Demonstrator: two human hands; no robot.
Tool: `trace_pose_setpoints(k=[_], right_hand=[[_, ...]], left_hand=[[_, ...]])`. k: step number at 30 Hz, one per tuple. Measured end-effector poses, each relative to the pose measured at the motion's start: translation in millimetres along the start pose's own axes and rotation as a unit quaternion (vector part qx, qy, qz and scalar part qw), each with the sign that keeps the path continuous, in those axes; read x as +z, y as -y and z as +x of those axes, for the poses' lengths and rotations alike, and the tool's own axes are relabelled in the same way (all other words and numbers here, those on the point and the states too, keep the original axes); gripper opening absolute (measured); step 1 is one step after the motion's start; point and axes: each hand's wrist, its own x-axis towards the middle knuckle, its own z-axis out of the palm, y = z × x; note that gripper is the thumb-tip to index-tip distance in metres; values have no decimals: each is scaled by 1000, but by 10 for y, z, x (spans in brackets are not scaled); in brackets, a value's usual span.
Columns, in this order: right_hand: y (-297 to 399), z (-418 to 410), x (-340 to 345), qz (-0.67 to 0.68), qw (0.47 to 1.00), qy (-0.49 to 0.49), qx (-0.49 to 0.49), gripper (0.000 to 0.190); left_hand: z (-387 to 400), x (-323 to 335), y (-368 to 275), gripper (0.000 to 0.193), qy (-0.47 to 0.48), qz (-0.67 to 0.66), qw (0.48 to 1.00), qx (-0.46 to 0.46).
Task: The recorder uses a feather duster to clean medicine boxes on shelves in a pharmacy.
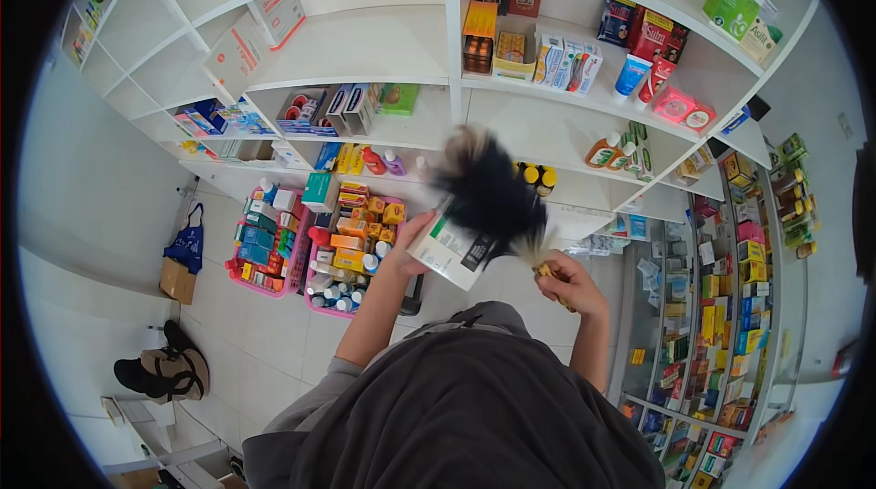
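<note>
A white carton [443, 258] with green and black print rests in the grip of my left hand [408, 243], tilted in front of my body. My right hand [571, 282] is closed around the handle of a feather duster [499, 195]. The duster's dark feathers lie over the carton's upper part and hide it; their pale tip is blurred. Left of the carton stands a pink basket [340, 312] filled with bottles and small boxes. Another pink basket [293, 277] of packages is beside it.
White shelving [363, 44] spans the front, holding boxes, tubes and bottles. A glass display case [708, 311] full of medicine boxes runs along the right. On the tiled floor [267, 345] at left are a backpack [164, 366], a cardboard box [178, 280] and a blue bag [186, 246].
</note>
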Motion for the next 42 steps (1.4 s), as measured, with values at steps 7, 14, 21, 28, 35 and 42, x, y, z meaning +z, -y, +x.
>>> trace_pose_setpoints(k=[7, 14, 21, 28, 35, 42], right_hand=[[-44, 16, 64, 6, 1000, -7, 6, 26], [-175, -130, -138, -6, 999, 0, 54, 34], [-38, -171, -183, -65, 997, -40, 31, 34], [-41, -112, -44, -140, 989, -23, 48, 30], [-7, -21, 207, -184, 982, 50, 11, 33], [81, -70, 160, -248, 964, 73, -57, 38]], left_hand=[[37, -164, -6, 54, 86, -22, 996, 9], [48, 34, 44, 50, -112, 187, 976, -9], [117, 306, 108, 61, -147, 318, 936, 22], [7, 169, 99, 66, -127, 591, 788, 117], [37, 119, 147, 62, -93, 715, 625, 299], [78, 325, 150, 72, -127, 700, 671, 206]])
